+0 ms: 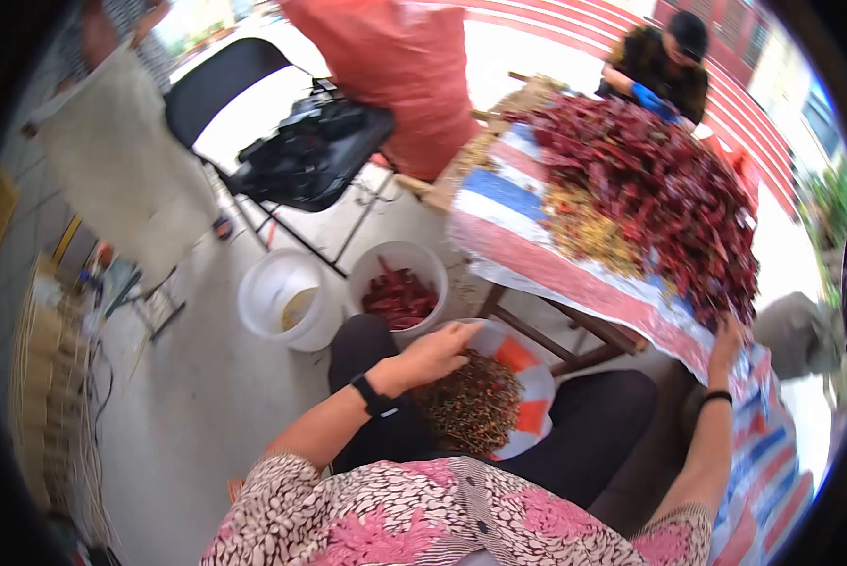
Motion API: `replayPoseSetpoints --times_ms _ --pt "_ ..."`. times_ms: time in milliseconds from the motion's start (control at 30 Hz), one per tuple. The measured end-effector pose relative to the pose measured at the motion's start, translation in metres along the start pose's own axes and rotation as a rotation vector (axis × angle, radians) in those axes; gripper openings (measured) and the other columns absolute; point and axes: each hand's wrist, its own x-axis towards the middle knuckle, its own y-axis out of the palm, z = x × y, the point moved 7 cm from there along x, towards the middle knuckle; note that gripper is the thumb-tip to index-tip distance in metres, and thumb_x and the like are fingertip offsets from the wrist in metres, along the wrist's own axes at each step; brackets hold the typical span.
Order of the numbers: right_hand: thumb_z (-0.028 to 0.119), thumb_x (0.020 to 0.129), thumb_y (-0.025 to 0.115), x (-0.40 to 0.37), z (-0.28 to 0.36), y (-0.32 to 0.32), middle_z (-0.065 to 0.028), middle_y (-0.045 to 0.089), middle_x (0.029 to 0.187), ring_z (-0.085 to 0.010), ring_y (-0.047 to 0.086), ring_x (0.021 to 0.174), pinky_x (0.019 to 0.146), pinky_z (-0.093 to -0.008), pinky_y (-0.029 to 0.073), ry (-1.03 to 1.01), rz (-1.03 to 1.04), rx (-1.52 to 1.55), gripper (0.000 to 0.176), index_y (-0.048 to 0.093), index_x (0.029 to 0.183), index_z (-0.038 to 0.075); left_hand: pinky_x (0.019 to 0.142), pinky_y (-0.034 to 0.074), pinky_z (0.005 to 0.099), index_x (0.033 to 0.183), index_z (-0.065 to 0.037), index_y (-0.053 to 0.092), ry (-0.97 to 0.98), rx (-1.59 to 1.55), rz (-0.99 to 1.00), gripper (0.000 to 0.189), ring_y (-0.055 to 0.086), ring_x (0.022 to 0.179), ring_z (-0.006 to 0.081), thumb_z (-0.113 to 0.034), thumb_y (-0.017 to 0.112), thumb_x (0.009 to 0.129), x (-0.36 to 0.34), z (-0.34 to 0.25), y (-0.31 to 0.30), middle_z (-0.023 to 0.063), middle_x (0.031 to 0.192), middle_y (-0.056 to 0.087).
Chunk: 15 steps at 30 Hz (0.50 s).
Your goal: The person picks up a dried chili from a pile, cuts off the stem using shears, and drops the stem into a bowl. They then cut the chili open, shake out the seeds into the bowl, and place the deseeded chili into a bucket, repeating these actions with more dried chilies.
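Note:
A big heap of dark red dried chilies (pixel 650 189) lies on a red, white and blue striped sheet (pixel 537 255) over a table. My right hand (pixel 728 341) is at the heap's near right edge; its fingers are too small and blurred to read. My left hand (pixel 433 357) is above the left rim of a container of stems and bits (pixel 475 401) between my knees. What its fingers hold, if anything, cannot be made out. Yellowish seeds or scraps (pixel 589 226) lie beside the chilies.
A white bucket with red chilies (pixel 400 294) and another pale bucket (pixel 287 300) stand on the floor. Behind them are a black folding chair (pixel 339 165) and a large red sack (pixel 395 85). A person with blue gloves (pixel 673 61) is across the table; another person stands at upper left.

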Motion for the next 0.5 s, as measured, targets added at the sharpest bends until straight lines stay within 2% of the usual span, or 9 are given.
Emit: replayPoseSetpoints --times_ms 100,133,200,267,300,400,433,467,500 --pt "0.016 0.089 0.06 0.015 -0.002 -0.016 -0.016 0.065 0.092 -0.0308 0.06 0.086 0.08 -0.0408 0.046 -0.09 -0.207 0.098 0.016 0.068 0.101 0.01 0.09 0.046 0.0409 0.139 -0.006 0.034 -0.042 -0.015 0.025 0.063 0.055 0.108 0.0385 -0.005 0.06 0.081 -0.006 -0.013 -0.001 0.0217 0.124 0.049" --pt "0.016 0.09 0.059 0.017 0.013 -0.022 -0.0153 0.065 0.093 -0.0303 0.059 0.088 0.082 -0.0401 0.046 -0.108 -0.257 0.183 0.016 0.068 0.101 0.009 0.084 0.048 0.0341 0.139 -0.005 0.035 -0.02 0.022 -0.005 0.062 0.059 0.094 0.0285 -0.001 0.06 0.082 -0.006 -0.02 -0.003 0.0171 0.116 0.051" --pt "0.016 0.092 0.057 0.021 0.029 -0.04 -0.0127 0.066 0.098 -0.0276 0.058 0.091 0.086 -0.0377 0.045 -0.078 -0.324 0.317 0.019 0.067 0.101 0.003 0.084 0.049 0.0334 0.138 -0.005 0.038 0.042 -0.095 -0.095 0.059 0.06 0.093 0.0256 0.0 0.059 0.083 -0.005 -0.024 -0.004 0.0161 0.116 0.053" --pt "0.019 0.093 0.057 0.011 0.098 -0.084 -0.0082 0.064 0.091 -0.0212 0.058 0.09 0.085 -0.0351 0.043 -0.067 -0.328 0.441 0.019 0.068 0.098 0.004 0.084 0.049 0.0325 0.136 -0.004 0.041 0.088 -0.24 -0.119 0.055 0.061 0.094 0.0224 0.001 0.059 0.084 0.006 -0.035 0.003 0.0142 0.114 0.056" --pt "0.02 0.09 0.06 0.003 0.129 -0.107 -0.0076 0.064 0.09 -0.0239 0.057 0.087 0.079 -0.0354 0.043 -0.076 -0.354 0.496 0.015 0.067 0.093 0.007 0.085 0.05 0.032 0.135 -0.004 0.043 0.072 -0.305 -0.124 0.052 0.061 0.095 0.0206 0.001 0.058 0.085 0.009 -0.044 0.001 0.0128 0.113 0.058" --pt "0.012 0.088 0.064 -0.03 0.204 -0.126 -0.0053 0.059 0.081 -0.015 0.055 0.076 0.07 -0.0314 0.044 -0.016 -0.195 0.948 0.006 0.066 0.089 0.006 0.091 0.046 0.0338 0.131 -0.003 0.048 0.163 -0.238 -0.231 0.046 0.059 0.106 0.0213 -0.006 0.059 0.087 0.02 -0.074 -0.011 0.0123 0.118 0.059" --pt "0.01 0.087 0.063 -0.049 0.235 -0.14 -0.0065 0.061 0.08 -0.0151 0.058 0.077 0.072 -0.0303 0.045 -0.033 -0.142 0.969 0.006 0.065 0.089 0.005 0.097 0.041 0.0365 0.127 -0.003 0.051 0.195 -0.256 -0.283 0.049 0.053 0.114 0.0282 -0.002 0.063 0.079 0.022 -0.091 -0.016 0.0139 0.12 0.057" --pt "0.011 0.084 0.066 -0.073 0.254 -0.105 -0.0082 0.063 0.079 -0.0154 0.062 0.082 0.077 -0.0286 0.046 0.221 0.238 1.329 0.012 0.065 0.093 0.004 0.104 0.034 0.0397 0.13 -0.001 0.048 0.248 -0.173 -0.337 0.056 0.045 0.123 0.0311 -0.006 0.066 0.077 0.021 -0.105 -0.019 0.0146 0.128 0.051" --pt "0.011 0.084 0.066 -0.078 0.22 -0.123 -0.0082 0.063 0.079 -0.0154 0.062 0.082 0.077 -0.0286 0.046 0.261 0.176 1.273 0.012 0.065 0.093 0.004 0.11 0.026 0.042 0.134 -0.001 0.044 0.304 -0.055 -0.377 0.062 0.039 0.129 0.0333 -0.01 0.067 0.077 0.021 -0.117 -0.019 0.0149 0.135 0.047"
